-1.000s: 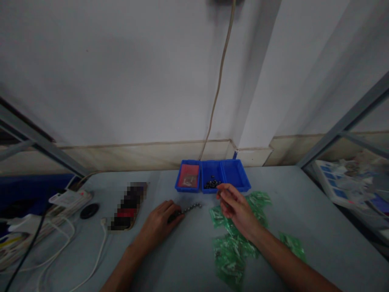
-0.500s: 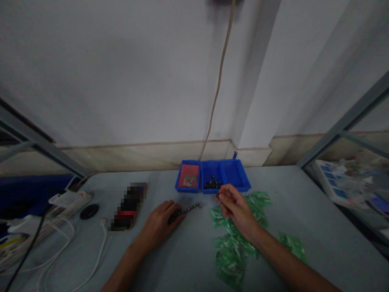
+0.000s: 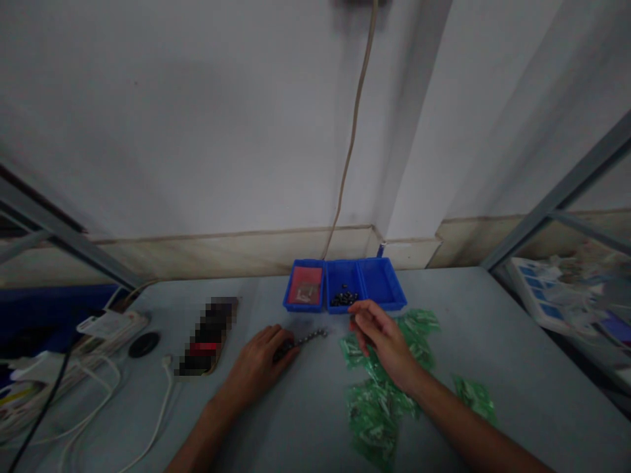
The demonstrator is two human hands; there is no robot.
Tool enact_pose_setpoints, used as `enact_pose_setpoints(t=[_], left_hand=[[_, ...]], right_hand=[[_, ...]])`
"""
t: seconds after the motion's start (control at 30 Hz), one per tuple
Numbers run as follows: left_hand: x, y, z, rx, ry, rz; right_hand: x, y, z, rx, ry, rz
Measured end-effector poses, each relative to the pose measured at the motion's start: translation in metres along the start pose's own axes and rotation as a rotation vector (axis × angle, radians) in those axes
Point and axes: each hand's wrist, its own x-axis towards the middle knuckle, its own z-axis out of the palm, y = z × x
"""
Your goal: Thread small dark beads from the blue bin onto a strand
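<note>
My left hand (image 3: 261,361) rests on the table, its fingers curled round one end of a string of dark beads (image 3: 311,336); the rest of the string trails to the right. My right hand (image 3: 377,335) hangs just in front of the blue tray, thumb and fingertips pinched together, and whatever is between them is too small to make out. Small dark beads (image 3: 344,299) lie in the middle compartment of the blue tray (image 3: 382,286). Its left bin holds a red card (image 3: 306,279) with a small clear bag (image 3: 307,293) on it.
Green plastic packets (image 3: 372,417) lie under and beside my right forearm, with another packet (image 3: 476,397) farther right. At left are a blurred phone (image 3: 210,338), a black ring (image 3: 144,344), white cables (image 3: 165,401) and a power strip (image 3: 133,323). A wall stands behind the table.
The fingers of my right hand have shifted slightly at the front of the tray. My left hand and the string of beads stay put.
</note>
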Motion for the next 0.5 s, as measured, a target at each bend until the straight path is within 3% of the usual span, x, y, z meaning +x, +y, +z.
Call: enact_pose_setpoints(t=[0.3,0.4,0.5], left_hand=[[0.0009,0.0005,0.0003,0.003,-0.011,-0.005],[0.0006,-0.0002,0.0013,0.012,0.003,0.001],[0.0005,-0.0008,0.0023,0.008,0.01,0.01]], right_hand=[[-0.0059,0.0098,-0.0028,-0.53,0.021,-0.362],[-0.006,0.008,-0.0011,-0.494,0.019,-0.333],[-0.0048,0.0042,0.0013,-0.302,-0.018,-0.177]])
